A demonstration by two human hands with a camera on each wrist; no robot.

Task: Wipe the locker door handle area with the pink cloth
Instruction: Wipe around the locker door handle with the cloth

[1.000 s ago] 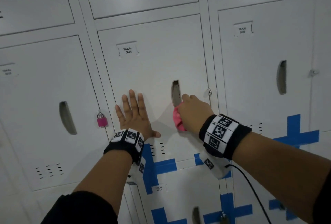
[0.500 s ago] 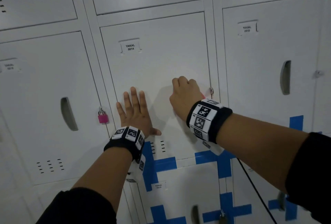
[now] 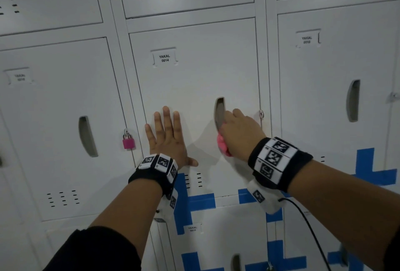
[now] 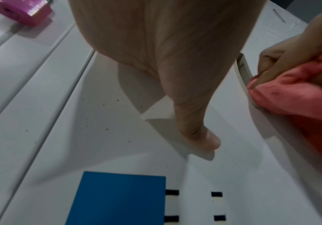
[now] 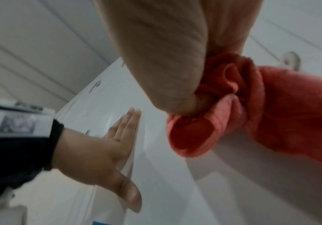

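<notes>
We are counting two hands on the locker door (image 3: 194, 80): one left hand (image 3: 167, 138) near its left edge, one right hand (image 3: 240, 132) near its right edge. We are logging one pink cloth (image 3: 224, 146), one pink padlock (image 3: 128, 142) and two wristbands (image 3: 155, 166). Across the middle row we are tallying three recessed handles (image 3: 219, 112) and three name labels (image 3: 164, 58); a fourth label (image 3: 192, 228) is sitting on the door below.
</notes>
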